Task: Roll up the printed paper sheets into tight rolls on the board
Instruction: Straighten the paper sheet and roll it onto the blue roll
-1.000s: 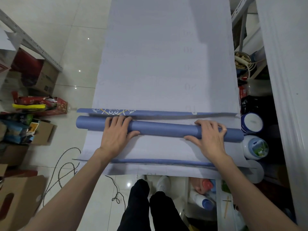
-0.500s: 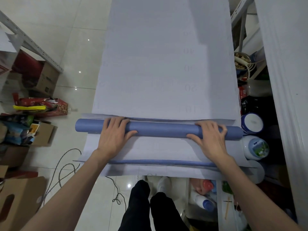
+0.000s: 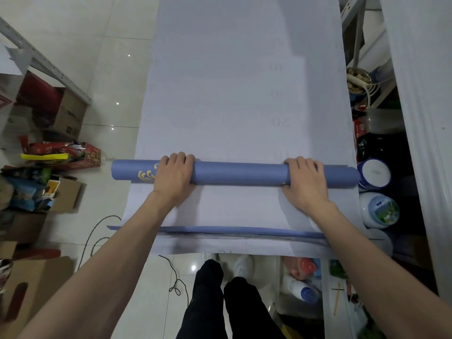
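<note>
Here, I am leaning over the long white board (image 3: 244, 69) and gripping a blue paper roll (image 3: 239, 173) with both hands. My left hand (image 3: 175, 178) is clasping the roll near its left end, with the fingers curling over its far side and the palm pressing on top. My right hand (image 3: 305, 183) is clasping it the same way near the right end.

The roll is lying crosswise on the board. Its left end is jutting out past the board's left edge, and its right end is reaching just beside a white-lidded blue tub (image 3: 374, 173). A yellow printed motif (image 3: 146, 174) is showing on the roll's outer wrap, just left of my left hand.

Between the roll and me, a thin band of blue sheets (image 3: 232, 231) is lying flat across the near end of the board and passing under my forearms, with only its edge showing.

A second tub (image 3: 379, 210) with a green label is standing near the first, beside the board on the right. On the tiled floor (image 3: 117, 33) to the left, cardboard boxes (image 3: 68, 113) are sitting, and a dark cable (image 3: 97, 238) is looping near my black trouser legs (image 3: 220, 302).
</note>
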{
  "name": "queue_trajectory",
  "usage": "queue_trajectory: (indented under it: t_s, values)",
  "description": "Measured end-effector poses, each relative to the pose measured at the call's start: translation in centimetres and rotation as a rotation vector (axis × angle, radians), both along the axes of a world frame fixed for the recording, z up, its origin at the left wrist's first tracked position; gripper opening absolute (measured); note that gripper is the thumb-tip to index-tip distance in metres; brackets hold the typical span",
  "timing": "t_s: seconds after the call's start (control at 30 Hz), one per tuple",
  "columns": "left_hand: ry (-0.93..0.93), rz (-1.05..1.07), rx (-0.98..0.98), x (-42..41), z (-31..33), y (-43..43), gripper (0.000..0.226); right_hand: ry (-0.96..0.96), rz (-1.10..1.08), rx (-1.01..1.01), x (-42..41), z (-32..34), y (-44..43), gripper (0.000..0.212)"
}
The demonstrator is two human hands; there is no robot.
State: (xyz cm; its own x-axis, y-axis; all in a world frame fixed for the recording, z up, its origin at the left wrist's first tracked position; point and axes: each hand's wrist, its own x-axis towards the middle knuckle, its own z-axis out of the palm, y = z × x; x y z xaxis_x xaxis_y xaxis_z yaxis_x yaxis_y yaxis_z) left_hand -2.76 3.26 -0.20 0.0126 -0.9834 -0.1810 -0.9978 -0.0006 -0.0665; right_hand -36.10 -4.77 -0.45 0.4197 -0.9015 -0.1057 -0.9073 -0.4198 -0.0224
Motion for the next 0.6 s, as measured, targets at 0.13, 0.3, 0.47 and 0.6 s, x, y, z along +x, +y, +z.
queue_trajectory:
  t_s: [0.13, 0.3, 0.47, 0.6]
  values:
    - [-0.05, 0.03, -0.112, -0.5, 2.0, -0.5, 0.032, 0.047, -0.076, -0.044, 0.8, 1.4, -0.4, 0.041]
    - [-0.019, -0.038, -0.192, -0.9, 7.8, 0.6, 0.032, -0.025, -0.087, -0.155, -0.1, 6.2, 1.2, 0.036]
    - [-0.032, -0.08, -0.272, -2.1, 13.6, 1.6, 0.03, -0.174, -0.114, -0.271, -2.0, 11.6, 3.3, 0.035]
    - [-0.015, -0.173, -0.359, -2.6, 16.5, 0.5, 0.031, -0.201, -0.188, -0.336, -3.4, 14.5, 5.1, 0.035]
